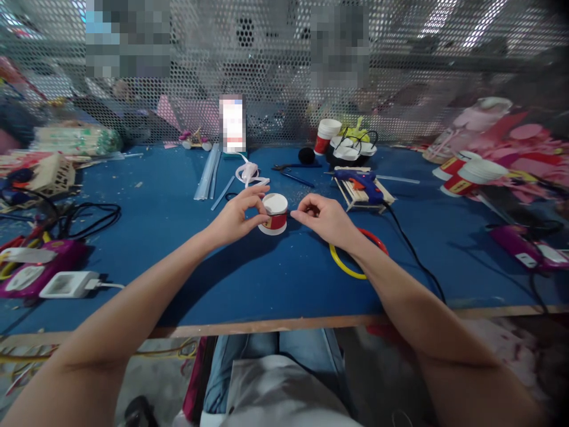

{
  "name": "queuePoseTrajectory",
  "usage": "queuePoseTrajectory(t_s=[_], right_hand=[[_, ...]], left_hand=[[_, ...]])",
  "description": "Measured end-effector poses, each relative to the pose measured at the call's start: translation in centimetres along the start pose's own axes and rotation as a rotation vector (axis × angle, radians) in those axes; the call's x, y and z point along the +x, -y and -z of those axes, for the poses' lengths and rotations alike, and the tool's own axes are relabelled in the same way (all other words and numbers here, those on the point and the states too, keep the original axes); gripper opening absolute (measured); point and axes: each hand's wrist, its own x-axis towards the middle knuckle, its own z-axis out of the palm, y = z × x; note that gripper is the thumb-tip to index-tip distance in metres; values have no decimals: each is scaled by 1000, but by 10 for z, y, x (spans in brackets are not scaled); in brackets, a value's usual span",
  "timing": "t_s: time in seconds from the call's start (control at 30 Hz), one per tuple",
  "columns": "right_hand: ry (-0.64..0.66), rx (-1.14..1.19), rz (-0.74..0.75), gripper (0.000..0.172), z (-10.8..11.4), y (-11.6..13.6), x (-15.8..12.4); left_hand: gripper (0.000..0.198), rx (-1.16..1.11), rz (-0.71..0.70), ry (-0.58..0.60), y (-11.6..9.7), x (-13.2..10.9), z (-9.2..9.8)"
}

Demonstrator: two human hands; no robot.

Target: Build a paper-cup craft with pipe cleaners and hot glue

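A small red-and-white paper cup (pixel 276 223) stands on the blue table in front of me, with a thin dark line around its middle. My left hand (pixel 235 216) is at the cup's left side, thumb and forefinger curved in against its wall and the other fingers raised behind. Just right of the cup, my right hand (pixel 326 218) is closed in a pinch, its fingertips a little apart from the wall. Whatever those fingertips hold, if anything, is too small to make out. Behind the cup lies a coil of white ribbon (pixel 249 172).
A blue glue gun (pixel 367 185) rests on a stick stand (pixel 351 193). Yellow and red rings (pixel 344 270) lie under my right forearm. Clear glue sticks (pixel 207 175), a lit phone (pixel 233 124) and more paper cups (pixel 328 133) are farther back. Purple power strips (pixel 524 246) flank me.
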Motion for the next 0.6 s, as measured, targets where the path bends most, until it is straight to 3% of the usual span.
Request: queuePoseTrajectory(t_s=[0.23,0.6], right_hand=[[16,168,114,16,-7,-7,3],[-11,185,120,14,-11,-12,3]], left_hand=[[9,-123,79,-1,1,-1,-3],[8,-214,132,-19,2,-1,-5]])
